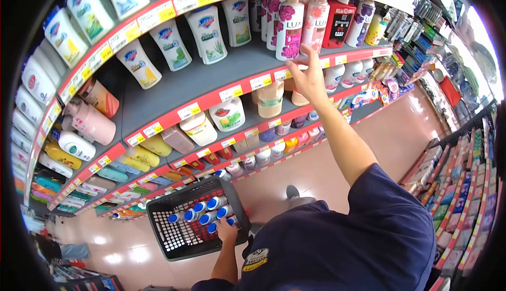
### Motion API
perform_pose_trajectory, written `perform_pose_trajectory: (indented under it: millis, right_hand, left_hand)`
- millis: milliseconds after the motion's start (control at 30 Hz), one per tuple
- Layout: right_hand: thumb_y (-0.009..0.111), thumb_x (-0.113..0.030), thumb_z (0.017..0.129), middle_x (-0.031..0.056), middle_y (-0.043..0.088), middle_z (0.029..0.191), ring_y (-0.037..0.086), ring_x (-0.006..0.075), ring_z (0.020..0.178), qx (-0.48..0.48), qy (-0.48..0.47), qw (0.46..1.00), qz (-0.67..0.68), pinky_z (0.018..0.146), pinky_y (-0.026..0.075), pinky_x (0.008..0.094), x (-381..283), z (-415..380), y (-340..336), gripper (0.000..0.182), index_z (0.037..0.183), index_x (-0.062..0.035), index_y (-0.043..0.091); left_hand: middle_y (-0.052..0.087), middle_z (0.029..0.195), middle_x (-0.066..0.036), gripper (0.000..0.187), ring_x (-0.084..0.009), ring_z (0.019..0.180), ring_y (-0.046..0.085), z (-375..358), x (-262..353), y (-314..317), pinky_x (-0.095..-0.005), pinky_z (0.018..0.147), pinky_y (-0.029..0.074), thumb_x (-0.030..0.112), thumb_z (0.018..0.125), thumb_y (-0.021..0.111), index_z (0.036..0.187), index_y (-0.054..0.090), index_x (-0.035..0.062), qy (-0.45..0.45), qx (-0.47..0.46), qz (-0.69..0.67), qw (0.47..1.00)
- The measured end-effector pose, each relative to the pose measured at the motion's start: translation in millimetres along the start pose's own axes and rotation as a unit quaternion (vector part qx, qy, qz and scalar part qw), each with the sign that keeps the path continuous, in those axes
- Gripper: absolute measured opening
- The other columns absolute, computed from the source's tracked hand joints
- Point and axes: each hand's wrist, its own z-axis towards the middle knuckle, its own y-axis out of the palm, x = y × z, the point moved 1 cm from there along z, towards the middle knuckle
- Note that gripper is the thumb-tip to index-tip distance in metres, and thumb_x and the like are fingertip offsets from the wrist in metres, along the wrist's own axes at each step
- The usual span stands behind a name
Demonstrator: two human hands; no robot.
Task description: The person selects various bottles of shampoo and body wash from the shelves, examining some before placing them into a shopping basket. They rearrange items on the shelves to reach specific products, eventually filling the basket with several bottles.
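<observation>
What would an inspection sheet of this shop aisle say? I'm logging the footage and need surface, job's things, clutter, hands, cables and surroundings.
Surface: grey shelf with red price rails, partly bare in the middle.
Job's things: pink floral bottles upright on the shelf; black basket holding white bottles with blue caps.
Clutter: nothing seen.
Hands: right hand open, raised at the shelf edge near the pink floral bottles; left hand at the basket's rim, grip unclear.
Cables: nothing seen.
Surroundings: tiled floor, stocked shelves on both sides.
</observation>
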Motion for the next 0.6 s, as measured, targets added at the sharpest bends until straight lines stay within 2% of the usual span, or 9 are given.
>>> perform_pose_trajectory:
  millis: [67,100,167,200,300,400,467,533,600]
  right_hand:
    - [0.073,-0.012,0.085,0.0184,0.052,0.133,0.063,0.0221,0.105,0.011,-0.014,0.999,-0.030,0.082,0.054,0.0331,2,24,2,0.067,0.141,0.0027,0.040]
    - [0.074,-0.012,0.084,0.0186,0.052,0.133,0.063,0.0216,0.102,0.014,-0.030,0.998,-0.050,0.081,0.053,0.0326,6,31,2,0.070,0.142,0.0032,0.038]
    - [0.074,-0.012,0.083,0.0182,0.052,0.129,0.061,0.0208,0.099,0.004,-0.048,0.998,-0.051,0.079,0.052,0.0319,17,38,0,0.073,0.143,0.0043,0.037]
    - [0.074,-0.011,0.083,0.0179,0.052,0.128,0.061,0.0205,0.098,-0.003,-0.050,0.998,-0.037,0.078,0.052,0.0315,21,39,-1,0.073,0.144,0.0046,0.036]
    - [0.072,-0.008,0.081,0.0202,0.053,0.119,0.059,0.0281,0.096,-0.023,-0.033,0.999,0.025,0.084,0.051,0.0390,27,35,-10,0.072,0.142,0.0066,0.036]
    - [0.073,-0.007,0.080,0.0209,0.053,0.121,0.059,0.0278,0.094,-0.060,-0.030,0.996,0.060,0.083,0.051,0.0382,34,30,-16,0.074,0.143,0.0068,0.035]
    - [0.074,-0.007,0.079,0.0215,0.051,0.127,0.060,0.0285,0.095,-0.073,-0.039,0.994,0.072,0.083,0.052,0.0380,37,32,-19,0.076,0.143,0.0060,0.034]
    - [0.074,-0.007,0.079,0.0213,0.051,0.129,0.061,0.0290,0.095,-0.082,-0.036,0.991,0.095,0.084,0.052,0.0381,39,33,-22,0.076,0.143,0.0054,0.034]
    - [0.074,-0.006,0.079,0.0211,0.049,0.133,0.061,0.0298,0.095,-0.099,-0.027,0.990,0.101,0.085,0.052,0.0385,38,36,-28,0.076,0.143,0.0048,0.035]
  left_hand:
    - [0.053,0.122,-0.025,0.057,-0.0444,0.116,0.054,-8,19,-13,-0.0493,0.094,0.049,0.015,0.080,0.076,0.129,0.049,0.0056,0.056,0.152,-0.058,0.985]
    - [0.054,0.120,-0.023,0.047,-0.0417,0.110,0.057,-8,48,-35,-0.0462,0.088,0.050,0.013,0.081,0.074,0.122,0.054,0.0035,0.092,0.191,-0.111,0.971]
    - [0.056,0.113,-0.017,0.040,-0.0328,0.103,0.059,5,125,-81,-0.0384,0.082,0.051,0.007,0.084,0.072,0.120,0.056,-0.0007,0.127,0.226,-0.220,0.940]
    - [0.056,0.112,-0.015,0.039,-0.0285,0.100,0.060,16,168,-110,-0.0358,0.080,0.051,0.005,0.084,0.071,0.119,0.056,-0.0009,0.189,0.252,-0.253,0.915]
    - [0.058,0.113,-0.011,0.039,-0.0191,0.100,0.061,37,313,-202,-0.0317,0.080,0.051,-0.001,0.086,0.071,0.122,0.057,-0.0003,0.320,0.296,-0.305,0.847]
    - [0.049,0.139,-0.020,0.068,-0.0269,0.126,0.053,71,430,-262,-0.0394,0.101,0.047,0.004,0.086,0.074,0.143,0.037,-0.0015,0.388,0.247,-0.366,0.809]
    - [0.046,0.141,-0.023,0.073,-0.0275,0.128,0.051,100,493,-288,-0.0406,0.101,0.047,0.010,0.085,0.077,0.143,0.035,-0.0018,0.371,0.207,-0.418,0.803]
    - [0.055,0.133,-0.022,0.072,-0.0244,0.120,0.057,135,534,-299,-0.0375,0.097,0.049,0.015,0.082,0.081,0.139,0.041,-0.0030,0.345,0.206,-0.419,0.814]
    - [0.062,0.123,-0.020,0.065,-0.0236,0.111,0.062,150,559,-311,-0.0366,0.092,0.052,0.019,0.080,0.083,0.131,0.049,-0.0036,0.350,0.139,-0.421,0.825]
